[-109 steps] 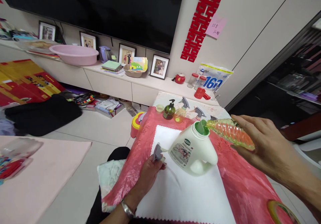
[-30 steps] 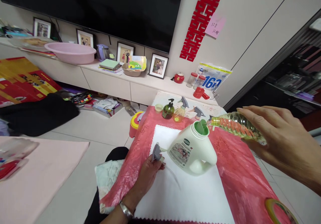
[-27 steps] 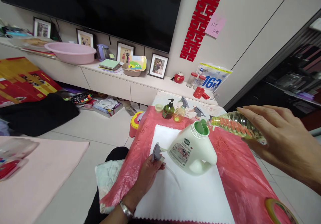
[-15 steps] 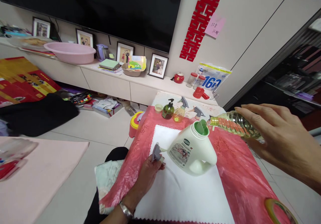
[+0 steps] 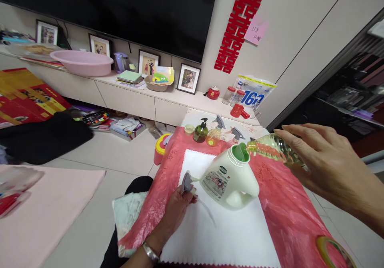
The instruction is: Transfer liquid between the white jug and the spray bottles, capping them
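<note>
A pale green detergent jug [image 5: 231, 184] stands uncapped on a white scalloped cloth [image 5: 216, 240], with a green pouring spout [image 5: 239, 151] in its mouth. My right hand [image 5: 321, 150] grips a clear, ridged plastic bottle [image 5: 274, 147] lying nearly level. Its yellowish neck reaches the jug's mouth; whether liquid runs out I cannot make out. Left of the jug, my left hand [image 5: 180, 204] is closed on a grey trigger spray head [image 5: 186, 182], whose thin clear tube hangs over the cloth.
Behind the jug stand a green pump bottle [image 5: 201, 132], an amber spray bottle [image 5: 213, 136], another grey spray head [image 5: 237, 133] and a small pale cap [image 5: 189, 129]. A roll of tape [image 5: 325, 246] lies at the near right on the red tablecloth [image 5: 288, 208].
My right hand and the clear bottle have shifted slightly left, toward the jug's mouth. My left hand keeps the spray head in the same place.
</note>
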Tool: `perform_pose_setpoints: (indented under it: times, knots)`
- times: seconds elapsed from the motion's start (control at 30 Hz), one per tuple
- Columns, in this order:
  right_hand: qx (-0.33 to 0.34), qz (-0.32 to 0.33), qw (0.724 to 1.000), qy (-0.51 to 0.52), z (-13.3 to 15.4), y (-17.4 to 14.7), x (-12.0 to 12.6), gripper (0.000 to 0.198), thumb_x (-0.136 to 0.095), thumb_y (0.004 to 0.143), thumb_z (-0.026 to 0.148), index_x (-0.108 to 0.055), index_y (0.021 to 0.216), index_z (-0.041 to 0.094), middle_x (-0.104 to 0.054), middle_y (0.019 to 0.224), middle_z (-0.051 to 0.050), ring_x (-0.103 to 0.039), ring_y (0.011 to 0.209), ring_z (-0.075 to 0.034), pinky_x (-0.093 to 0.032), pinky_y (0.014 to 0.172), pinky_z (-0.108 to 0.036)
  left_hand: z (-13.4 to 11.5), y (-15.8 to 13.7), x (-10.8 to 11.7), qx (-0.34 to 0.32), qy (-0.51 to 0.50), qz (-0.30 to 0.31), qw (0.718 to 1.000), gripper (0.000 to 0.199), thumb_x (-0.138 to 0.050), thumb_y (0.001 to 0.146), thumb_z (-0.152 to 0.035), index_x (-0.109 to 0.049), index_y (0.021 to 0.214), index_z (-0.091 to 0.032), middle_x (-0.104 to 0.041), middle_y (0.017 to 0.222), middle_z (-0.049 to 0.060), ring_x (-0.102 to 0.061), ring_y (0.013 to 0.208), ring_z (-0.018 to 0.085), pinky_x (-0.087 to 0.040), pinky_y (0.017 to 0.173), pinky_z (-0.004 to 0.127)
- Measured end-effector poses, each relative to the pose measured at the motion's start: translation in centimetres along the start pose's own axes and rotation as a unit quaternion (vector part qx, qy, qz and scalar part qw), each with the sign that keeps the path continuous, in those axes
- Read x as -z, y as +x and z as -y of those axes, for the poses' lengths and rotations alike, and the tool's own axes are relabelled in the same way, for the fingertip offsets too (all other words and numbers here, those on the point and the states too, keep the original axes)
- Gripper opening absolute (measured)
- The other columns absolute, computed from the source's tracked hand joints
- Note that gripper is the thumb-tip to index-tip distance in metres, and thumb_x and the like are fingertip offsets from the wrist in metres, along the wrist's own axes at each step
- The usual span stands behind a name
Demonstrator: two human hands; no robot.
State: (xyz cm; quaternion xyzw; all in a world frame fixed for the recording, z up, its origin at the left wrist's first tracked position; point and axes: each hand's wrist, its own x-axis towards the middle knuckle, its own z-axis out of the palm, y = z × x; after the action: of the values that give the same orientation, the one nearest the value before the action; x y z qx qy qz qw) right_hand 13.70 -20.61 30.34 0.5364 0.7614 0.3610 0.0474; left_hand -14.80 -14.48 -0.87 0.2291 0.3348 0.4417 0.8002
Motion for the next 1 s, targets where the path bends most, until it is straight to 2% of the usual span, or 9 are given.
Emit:
perform_pose_setpoints:
  times: [0.33, 0.73, 1.0]
  knots:
    - [0.013, -0.004, 1.000, -0.024, 0.4, 0.8, -0.3, 0.055, -0.051, 0.093, 0.014, -0.044, 0.146, 0.023, -0.054, 0.142, -0.010, -0.052, 0.124, -0.035, -0.046, 0.094, -0.048, 0.5, 0.3, 0.6, -0.003, -0.002, 0.012, 1.000, 0.051, -0.101, 0.057, -0.043, -0.076, 0.094, -0.017, -0.075, 0.085, 0.001, -0.068, 0.075, 0.013, -0.055, 0.072, 0.028]
    - [0.034, -0.030, 0.996, -0.074, 1.5, 1.8, 0.2, 0.045, -0.047, 0.096, 0.013, -0.048, 0.141, 0.021, -0.058, 0.140, -0.009, -0.053, 0.125, -0.036, -0.045, 0.094, -0.051, 0.8, 0.4, 0.9, -0.004, -0.004, 0.018, 1.000, 0.051, -0.100, 0.058, -0.043, -0.075, 0.095, -0.017, -0.075, 0.083, 0.001, -0.068, 0.076, 0.014, -0.054, 0.072, 0.028]
    - [0.053, -0.019, 0.993, -0.100, 2.1, 1.9, 0.9, 0.046, -0.043, 0.099, 0.005, -0.047, 0.144, 0.015, -0.052, 0.147, -0.015, -0.048, 0.135, -0.039, -0.039, 0.106, -0.057, 0.6, 0.2, 0.6, -0.013, 0.003, 0.016, 1.000, 0.047, -0.099, 0.062, -0.042, -0.076, 0.095, -0.018, -0.074, 0.086, 0.001, -0.067, 0.074, 0.013, -0.055, 0.073, 0.029]
